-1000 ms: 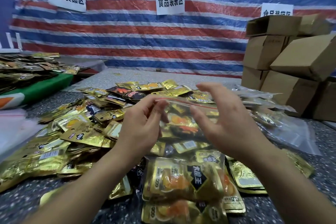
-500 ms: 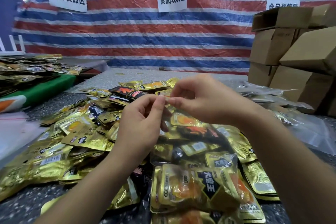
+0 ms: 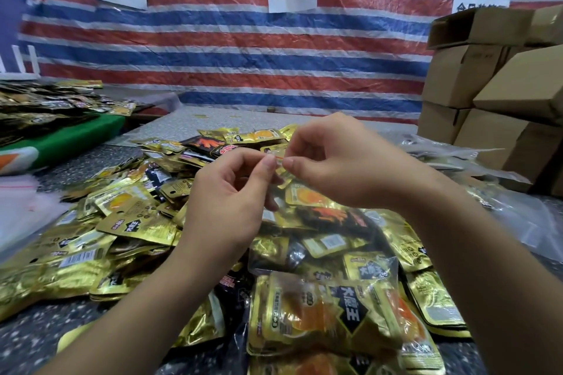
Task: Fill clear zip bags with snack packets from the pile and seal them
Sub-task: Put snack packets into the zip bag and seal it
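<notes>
The pile of snack packets (image 3: 146, 222), mostly gold foil with a few black ones, spreads from nine to five o'clock. At centre, a clear zip bag (image 3: 304, 201) holding packets hangs above it; left hand (image 3: 225, 201) and right hand (image 3: 338, 161) pinch its red-lined top.

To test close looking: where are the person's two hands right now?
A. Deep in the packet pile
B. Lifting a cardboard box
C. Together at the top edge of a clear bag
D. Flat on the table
C: the left hand and right hand pinch the clear bag at its top edge.
</notes>
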